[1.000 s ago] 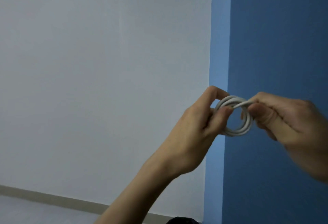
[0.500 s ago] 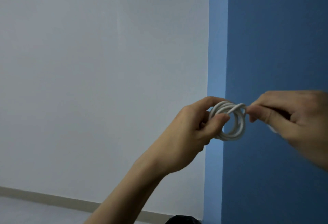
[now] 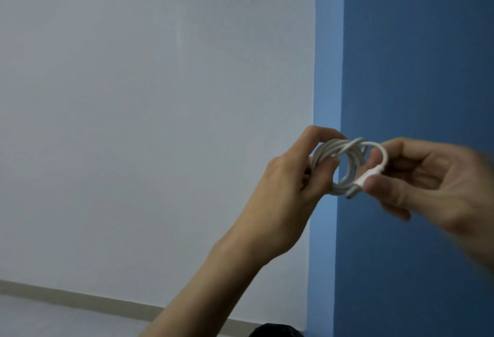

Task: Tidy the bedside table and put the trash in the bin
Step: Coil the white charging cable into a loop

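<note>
**Both hands hold a coiled white cable up in front of the wall corner**

The left hand [image 3: 288, 189] comes up from the lower middle of the view on a bare forearm. It grips a white cable [image 3: 344, 185] wound into a small ring of several turns. The thumb presses on the front of the ring's left side, and the fingers curl over the top and behind it.

The right hand [image 3: 433, 184], blurred, enters from the right edge. It pinches the cable's loose end between its thumb and fingertips, just behind the plug [image 3: 357, 185]. From the top of the ring a short free loop arches over to the right and bends down into that pinch. The plug points down and to the left, across the lower right of the ring.

The cable is held in the air between the two hands and touches nothing else.

At the bottom edge, below the left forearm, shows the top of a dark object [image 3: 275, 331]; I cannot tell what it is. Further off lies a pale floor [image 3: 40, 320], edged by a beige skirting board [image 3: 80, 300]. Behind rises a white wall [image 3: 133, 123], which meets a blue wall [image 3: 414, 43] on the right.
</note>
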Demonstrator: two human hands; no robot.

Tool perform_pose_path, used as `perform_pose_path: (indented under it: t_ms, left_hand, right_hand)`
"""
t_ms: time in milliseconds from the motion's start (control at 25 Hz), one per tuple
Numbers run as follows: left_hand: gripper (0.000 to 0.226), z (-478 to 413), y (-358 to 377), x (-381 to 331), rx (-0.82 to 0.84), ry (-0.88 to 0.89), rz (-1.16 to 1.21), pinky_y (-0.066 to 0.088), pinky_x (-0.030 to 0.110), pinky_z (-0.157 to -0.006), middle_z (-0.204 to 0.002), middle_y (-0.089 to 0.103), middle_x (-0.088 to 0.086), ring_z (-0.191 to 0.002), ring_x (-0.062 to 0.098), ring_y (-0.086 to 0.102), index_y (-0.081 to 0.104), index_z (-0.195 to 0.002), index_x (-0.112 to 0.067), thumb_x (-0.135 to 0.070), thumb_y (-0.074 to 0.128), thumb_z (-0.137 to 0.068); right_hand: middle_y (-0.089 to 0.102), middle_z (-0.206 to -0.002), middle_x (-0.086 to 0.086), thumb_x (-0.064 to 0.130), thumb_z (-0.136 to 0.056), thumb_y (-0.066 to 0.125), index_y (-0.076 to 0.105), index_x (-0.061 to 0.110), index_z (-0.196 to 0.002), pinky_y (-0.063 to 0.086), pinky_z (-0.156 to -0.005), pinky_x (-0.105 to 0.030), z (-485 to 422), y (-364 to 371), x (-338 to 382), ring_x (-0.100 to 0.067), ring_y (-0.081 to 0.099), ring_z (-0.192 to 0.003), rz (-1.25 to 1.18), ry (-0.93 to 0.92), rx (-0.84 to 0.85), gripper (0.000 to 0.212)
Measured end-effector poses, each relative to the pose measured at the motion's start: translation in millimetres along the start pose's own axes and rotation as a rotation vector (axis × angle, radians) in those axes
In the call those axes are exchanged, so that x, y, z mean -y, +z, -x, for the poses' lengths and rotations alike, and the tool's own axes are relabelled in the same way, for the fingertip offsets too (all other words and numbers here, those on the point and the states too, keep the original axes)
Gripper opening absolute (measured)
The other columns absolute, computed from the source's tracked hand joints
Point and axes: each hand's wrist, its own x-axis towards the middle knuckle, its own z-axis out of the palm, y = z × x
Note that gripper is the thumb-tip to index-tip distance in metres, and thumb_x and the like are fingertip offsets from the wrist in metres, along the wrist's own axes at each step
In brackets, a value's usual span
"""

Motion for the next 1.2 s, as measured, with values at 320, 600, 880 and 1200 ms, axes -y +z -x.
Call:
perform_pose_path:
  t_ms: [320, 600, 880, 1200]
  left_hand:
    - [0.013, 2, 1, 5, 0.033, -0.081, 0.094, 0.032, 0.012, -0.049, -0.055, 0.047, -0.011, -0.049, 0.006, 0.042, 0.047, -0.098, -0.034, -0.024, 0.038, -0.099]
    - [0.008, 4, -1, 3, 0.039, -0.081, 0.087, 0.034, 0.017, -0.05, -0.055, 0.042, -0.006, -0.05, 0.008, 0.038, 0.044, -0.097, -0.033, -0.026, 0.039, -0.099]
    - [0.008, 3, -4, 2, 0.057, -0.104, 0.077, 0.034, 0.02, -0.048, -0.051, 0.044, -0.008, -0.049, 0.01, 0.038, 0.043, -0.093, -0.031, -0.026, 0.04, -0.098]
    - [0.008, 5, -2, -4, 0.039, -0.056, 0.052, 0.033, 0.026, -0.047, -0.05, 0.045, -0.005, -0.049, 0.016, 0.036, 0.045, -0.091, -0.026, -0.021, 0.043, -0.096]
  right_hand:
    - [0.066, -0.077, 0.011, 0.052, -0.063, 0.068, 0.061, 0.028, -0.069, 0.05, -0.063, -0.01, 9, 27, -7, -0.013, 0.063, -0.07, 0.285, -0.121, -0.394, 0.025]
    - [0.065, -0.069, 0.008, 0.028, -0.073, 0.066, 0.058, 0.023, -0.073, 0.044, -0.06, -0.005, 9, 39, -12, -0.001, 0.058, -0.064, 0.048, -0.176, -0.471, 0.009]
    - [0.069, -0.07, 0.018, 0.047, -0.065, 0.067, 0.064, 0.033, -0.069, 0.046, -0.064, -0.007, 10, 43, -11, 0.002, 0.061, -0.067, -0.009, -0.145, -0.567, 0.015]
    - [0.068, -0.063, 0.018, 0.048, -0.055, 0.068, 0.069, 0.033, -0.06, 0.046, -0.064, -0.009, 6, 40, -16, 0.002, 0.06, -0.066, -0.184, -0.072, -0.528, 0.016]
